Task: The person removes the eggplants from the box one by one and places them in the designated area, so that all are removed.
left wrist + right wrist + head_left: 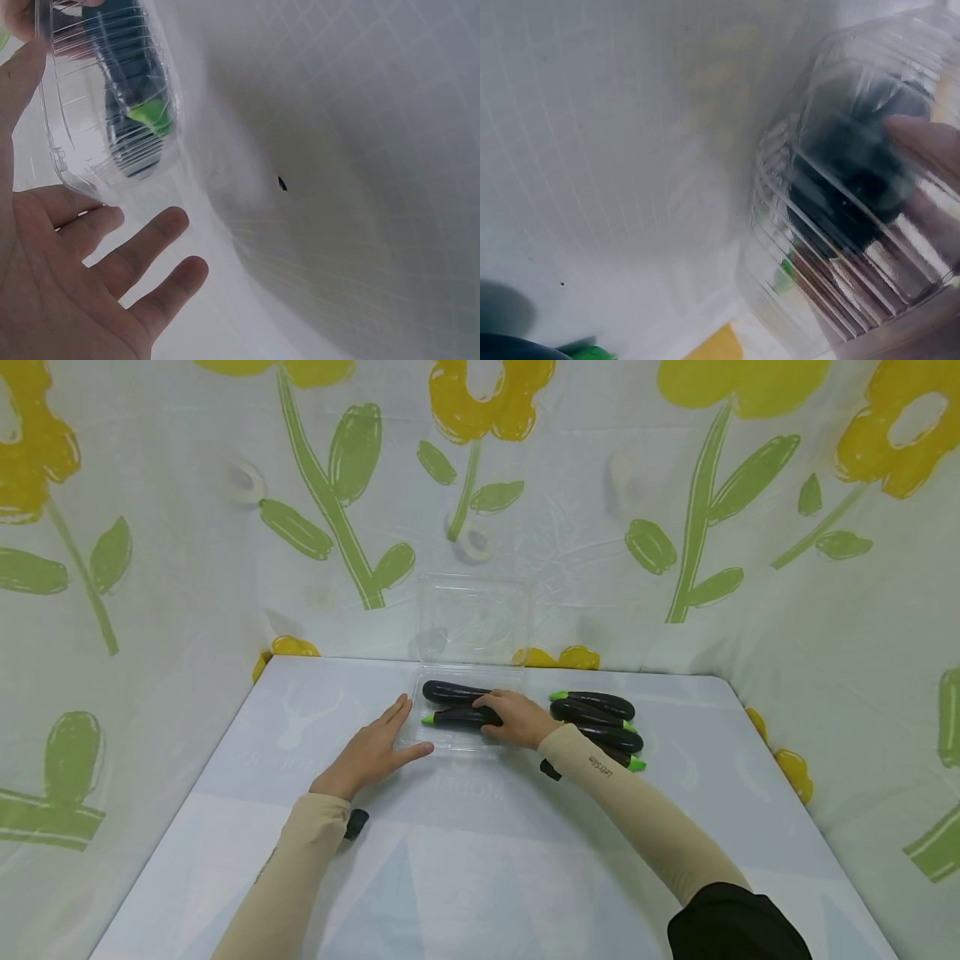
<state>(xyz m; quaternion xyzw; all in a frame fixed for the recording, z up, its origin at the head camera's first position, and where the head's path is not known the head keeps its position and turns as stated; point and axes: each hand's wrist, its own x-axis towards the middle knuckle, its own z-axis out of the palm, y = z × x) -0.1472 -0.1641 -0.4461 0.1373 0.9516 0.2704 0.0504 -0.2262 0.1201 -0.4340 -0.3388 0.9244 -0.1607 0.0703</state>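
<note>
A clear plastic clamshell box [457, 741] lies on the table with its lid [474, 620] raised at the back. Two dark eggplants lie lengthwise in it: a rear eggplant [452, 692] and a front eggplant [459, 717] with a green tip at its left end. My right hand [519, 718] reaches in from the right and grips the right end of the front eggplant. Ribbed box wall stands before those fingers in the right wrist view. My left hand [369, 758], fingers extended, is at the box's left edge; in the left wrist view its fingers touch the rim.
Several more eggplants [592, 714] with green tips lie in a pile right of the box, partly behind the right forearm. The white table [420, 877] ends at a flower-patterned curtain [570, 527] at the back and both sides.
</note>
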